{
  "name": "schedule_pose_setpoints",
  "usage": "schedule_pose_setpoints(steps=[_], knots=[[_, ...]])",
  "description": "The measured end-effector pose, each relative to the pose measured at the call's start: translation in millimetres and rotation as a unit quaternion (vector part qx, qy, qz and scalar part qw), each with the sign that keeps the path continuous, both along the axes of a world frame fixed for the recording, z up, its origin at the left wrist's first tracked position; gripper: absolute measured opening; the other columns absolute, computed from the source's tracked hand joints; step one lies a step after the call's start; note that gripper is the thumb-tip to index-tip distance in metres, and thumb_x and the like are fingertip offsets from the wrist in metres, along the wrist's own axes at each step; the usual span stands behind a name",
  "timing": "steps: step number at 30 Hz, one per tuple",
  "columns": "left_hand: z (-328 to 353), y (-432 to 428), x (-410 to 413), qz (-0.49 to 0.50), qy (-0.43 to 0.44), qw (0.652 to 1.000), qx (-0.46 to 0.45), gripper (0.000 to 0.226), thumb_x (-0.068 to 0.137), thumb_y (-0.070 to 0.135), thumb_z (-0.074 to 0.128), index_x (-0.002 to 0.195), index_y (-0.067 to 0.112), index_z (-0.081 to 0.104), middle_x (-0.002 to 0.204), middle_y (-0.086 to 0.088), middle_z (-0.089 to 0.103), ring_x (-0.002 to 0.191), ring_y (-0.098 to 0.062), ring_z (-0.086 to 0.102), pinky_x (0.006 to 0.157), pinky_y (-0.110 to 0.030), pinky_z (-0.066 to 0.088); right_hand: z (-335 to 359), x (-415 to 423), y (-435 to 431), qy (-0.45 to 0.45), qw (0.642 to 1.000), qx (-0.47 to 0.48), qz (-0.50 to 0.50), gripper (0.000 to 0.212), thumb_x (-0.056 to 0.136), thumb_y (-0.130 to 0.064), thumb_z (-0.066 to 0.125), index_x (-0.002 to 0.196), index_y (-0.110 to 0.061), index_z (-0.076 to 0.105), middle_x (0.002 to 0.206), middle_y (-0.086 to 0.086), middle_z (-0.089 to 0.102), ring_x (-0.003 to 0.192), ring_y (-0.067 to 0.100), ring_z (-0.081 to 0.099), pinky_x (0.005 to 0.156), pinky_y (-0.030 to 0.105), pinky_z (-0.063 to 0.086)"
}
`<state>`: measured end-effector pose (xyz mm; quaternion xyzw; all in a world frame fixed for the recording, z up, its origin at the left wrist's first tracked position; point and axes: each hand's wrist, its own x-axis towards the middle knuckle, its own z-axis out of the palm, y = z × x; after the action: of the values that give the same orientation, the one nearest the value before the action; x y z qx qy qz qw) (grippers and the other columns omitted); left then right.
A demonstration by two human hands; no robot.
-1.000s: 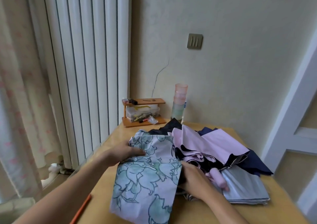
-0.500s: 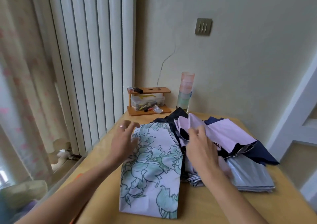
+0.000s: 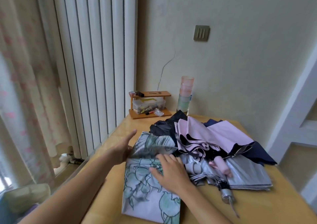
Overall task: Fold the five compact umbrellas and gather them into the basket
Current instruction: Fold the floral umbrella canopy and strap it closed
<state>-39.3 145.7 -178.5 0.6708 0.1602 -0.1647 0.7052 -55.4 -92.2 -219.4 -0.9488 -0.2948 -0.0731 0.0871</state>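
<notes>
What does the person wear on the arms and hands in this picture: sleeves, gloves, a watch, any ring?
Nothing worn shows. The left hand and the right hand have no gloves, and both arms are bare to the picture's edge, with no sleeve, watch or bracelet. The left hand is blurred, so a ring cannot be ruled out there.

At the table's [image 3: 267, 205] far edge a small wooden rack [image 3: 149, 105] holding a clear box stands beside stacked pastel cups [image 3: 185, 95], with a wall switch [image 3: 201, 33] above and white vertical blinds [image 3: 92, 55] left.

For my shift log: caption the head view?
Right hand presses floral umbrella, left hand at its edge, umbrella pile beside.
</notes>
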Motion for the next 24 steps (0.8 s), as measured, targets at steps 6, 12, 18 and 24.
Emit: schedule_pose_setpoints(steps=[6,12,18,24], knots=[[21,-29,2,-0.116,-0.118,0.985,0.051,0.052,0.08,0.032,0.076,0.118,-0.003,0.068,0.115,-0.025,0.072,0.101,-0.037,0.069,0.105,-0.056,0.049,-28,-12,-1,-0.152,0.987,0.05,0.003,0.053,0.097,-0.067,0.04,0.114,-0.022,0.064,0.102,-0.002,0.063,0.094,0.024,0.057,0.082,0.041,0.05],[35,-29,-13,-0.273,-0.237,0.932,0.012,0.024,0.082,0.0,0.064,0.103,0.002,0.055,0.104,-0.024,0.061,0.088,-0.031,0.063,0.07,-0.032,0.057,-32,-14,-3,-0.214,0.974,0.075,0.008,0.047,0.091,-0.066,0.052,0.093,-0.021,0.069,0.093,-0.002,0.064,0.092,0.022,0.06,0.086,0.04,0.045],[24,-38,-6,0.095,-0.347,0.919,0.16,0.034,0.085,0.002,0.071,0.113,0.013,0.056,0.118,-0.005,0.062,0.111,-0.025,0.063,0.082,-0.028,0.055,0,17,4,-0.031,0.999,0.042,-0.013,0.064,0.099,-0.071,0.034,0.135,-0.025,0.059,0.127,-0.003,0.062,0.12,0.021,0.054,0.1,0.041,0.04],[14,-23,-16,-0.079,-0.436,0.731,0.52,0.041,0.086,-0.009,0.054,0.087,0.028,0.072,0.097,0.007,0.07,0.089,-0.009,0.064,0.078,-0.033,0.054,8,55,6,0.085,0.992,0.077,-0.043,0.064,0.095,-0.074,0.041,0.134,-0.027,0.061,0.127,0.002,0.063,0.119,0.025,0.058,0.094,0.039,0.049]])
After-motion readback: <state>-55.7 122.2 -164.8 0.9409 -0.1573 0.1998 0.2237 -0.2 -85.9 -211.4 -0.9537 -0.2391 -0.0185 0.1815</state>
